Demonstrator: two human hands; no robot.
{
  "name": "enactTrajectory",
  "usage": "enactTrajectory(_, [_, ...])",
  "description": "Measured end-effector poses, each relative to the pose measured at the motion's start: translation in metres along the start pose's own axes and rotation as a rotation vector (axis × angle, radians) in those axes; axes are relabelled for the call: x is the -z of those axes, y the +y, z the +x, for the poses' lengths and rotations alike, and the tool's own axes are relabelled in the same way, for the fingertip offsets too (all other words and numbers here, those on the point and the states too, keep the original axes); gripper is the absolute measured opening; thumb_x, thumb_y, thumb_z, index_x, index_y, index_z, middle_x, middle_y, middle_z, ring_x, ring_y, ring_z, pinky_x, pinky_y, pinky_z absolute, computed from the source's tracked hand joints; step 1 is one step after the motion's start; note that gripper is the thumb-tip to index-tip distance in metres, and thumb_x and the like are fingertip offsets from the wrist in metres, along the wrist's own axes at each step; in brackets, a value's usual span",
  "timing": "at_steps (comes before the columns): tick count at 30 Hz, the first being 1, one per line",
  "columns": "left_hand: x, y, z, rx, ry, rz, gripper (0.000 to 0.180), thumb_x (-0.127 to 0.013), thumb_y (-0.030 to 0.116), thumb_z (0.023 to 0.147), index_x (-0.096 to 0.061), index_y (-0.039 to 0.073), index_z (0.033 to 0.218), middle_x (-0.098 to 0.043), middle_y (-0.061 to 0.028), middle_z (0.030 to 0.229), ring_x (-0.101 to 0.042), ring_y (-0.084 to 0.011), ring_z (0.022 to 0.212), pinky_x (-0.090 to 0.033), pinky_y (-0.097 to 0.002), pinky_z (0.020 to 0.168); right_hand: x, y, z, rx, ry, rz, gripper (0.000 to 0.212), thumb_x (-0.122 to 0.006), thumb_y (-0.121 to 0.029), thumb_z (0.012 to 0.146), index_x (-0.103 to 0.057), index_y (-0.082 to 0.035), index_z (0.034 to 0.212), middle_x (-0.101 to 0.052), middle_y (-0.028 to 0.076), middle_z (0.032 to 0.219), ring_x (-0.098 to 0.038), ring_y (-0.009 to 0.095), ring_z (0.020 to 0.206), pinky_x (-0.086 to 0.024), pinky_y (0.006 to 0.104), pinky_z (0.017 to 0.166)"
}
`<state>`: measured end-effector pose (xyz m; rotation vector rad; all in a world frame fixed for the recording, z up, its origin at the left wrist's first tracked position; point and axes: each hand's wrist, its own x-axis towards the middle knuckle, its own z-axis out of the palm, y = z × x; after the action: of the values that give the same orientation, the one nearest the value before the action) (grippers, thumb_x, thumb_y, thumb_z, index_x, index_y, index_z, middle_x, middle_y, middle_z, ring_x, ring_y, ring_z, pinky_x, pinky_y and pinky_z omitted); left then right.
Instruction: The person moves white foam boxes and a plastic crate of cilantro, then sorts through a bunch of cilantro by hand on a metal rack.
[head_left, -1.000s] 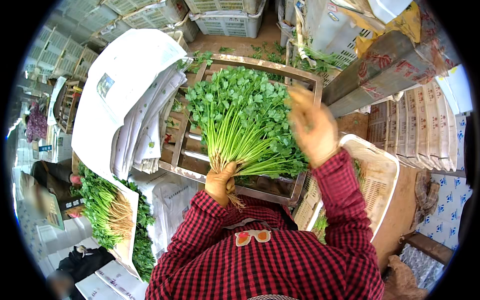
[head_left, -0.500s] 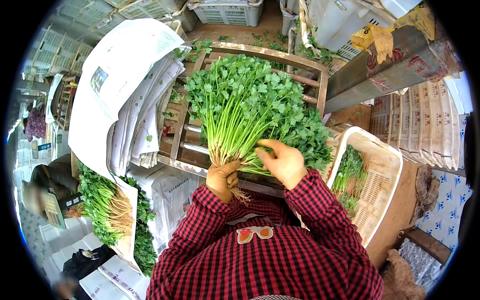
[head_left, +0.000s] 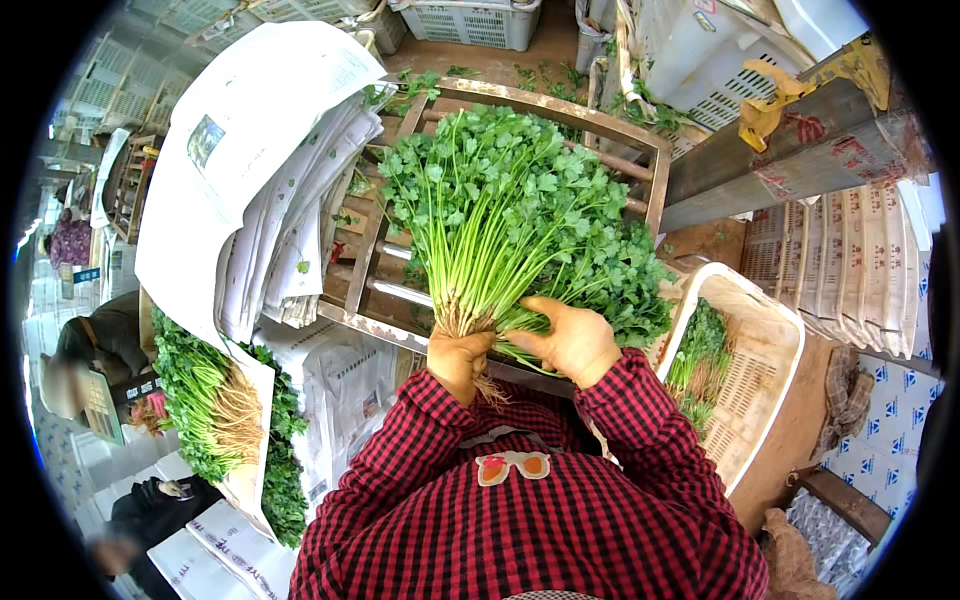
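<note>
Fingers of the left hand (head_left: pixel 458 358) clench around the root end of the coriander bunch (head_left: pixel 510 215), which fans out over the wooden rack (head_left: pixel 640 150). Beside it, the right hand (head_left: pixel 567 340) lies on the stems with fingers pressed together.

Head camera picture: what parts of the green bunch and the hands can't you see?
- Head view: the bunch of greens has its stem ends hidden inside the left hand.
- Right hand: its fingers' undersides are hidden, pressed onto the stems.
- White basket: its near end is covered by the checked sleeve.
</note>
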<state>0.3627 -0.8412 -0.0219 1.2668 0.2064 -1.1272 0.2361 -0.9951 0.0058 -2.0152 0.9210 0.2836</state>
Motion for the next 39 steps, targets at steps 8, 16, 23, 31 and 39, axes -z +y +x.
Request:
enactTrajectory(8, [0.001,0.001,-0.001,-0.014,0.018,0.009,0.032,-0.068,-0.013,0.080,-0.066,0.002,0.109,-0.062,-0.0015,0.075,-0.044,-0.0086,0.046,-0.029,-0.0252,0.041,-0.044,-0.009,0.002,0.283,0.359,-0.136,0.021,-0.071,-0.032,0.094,-0.071,-0.011,0.097,-0.068,0.010,0.065,-0.069,0.026,0.055,-0.054,0.0386,0.052])
enactTrajectory(16, [-0.005,0.004,-0.002,-0.025,0.009,0.009,0.026,-0.066,-0.012,0.083,-0.065,0.000,0.106,-0.061,-0.0029,0.074,-0.042,-0.0098,0.045,-0.030,-0.0259,0.043,0.012,-0.014,-0.031,-0.007,0.043,0.539,0.015,-0.065,-0.016,0.100,-0.069,-0.002,0.100,-0.067,0.008,0.069,-0.063,0.013,0.047,-0.050,0.0288,0.046])
enactTrajectory(23, [-0.005,0.001,0.000,-0.020,0.053,-0.015,0.027,-0.064,-0.014,0.084,-0.063,0.001,0.106,-0.060,-0.0026,0.074,-0.039,-0.0093,0.044,-0.027,-0.0256,0.042,0.161,-0.015,-0.021,0.452,0.521,0.882,0.022,-0.060,-0.010,0.102,-0.060,0.002,0.120,-0.069,0.010,0.093,-0.063,0.013,0.062,-0.047,0.0220,0.053])
enactTrajectory(31, [0.006,-0.004,0.001,-0.004,0.028,-0.055,0.041,-0.066,-0.016,0.080,-0.063,0.003,0.116,-0.067,-0.0041,0.084,-0.047,-0.0098,0.049,-0.031,-0.0251,0.042,0.105,-0.006,-0.014,0.262,0.362,0.697,0.037,-0.070,-0.009,0.093,-0.069,-0.009,0.130,-0.077,0.006,0.110,-0.066,0.007,0.071,-0.053,0.0220,0.057])
enactTrajectory(39, [-0.005,0.006,-0.002,-0.013,0.010,0.070,0.027,-0.065,-0.010,0.084,-0.064,0.001,0.109,-0.060,-0.0013,0.074,-0.042,-0.0093,0.045,-0.031,-0.0251,0.042,0.060,0.014,-0.014,0.647,0.148,-0.076,0.012,-0.069,-0.016,0.090,-0.075,-0.009,0.099,-0.073,0.012,0.082,-0.072,0.028,0.073,-0.059,0.0375,0.069])
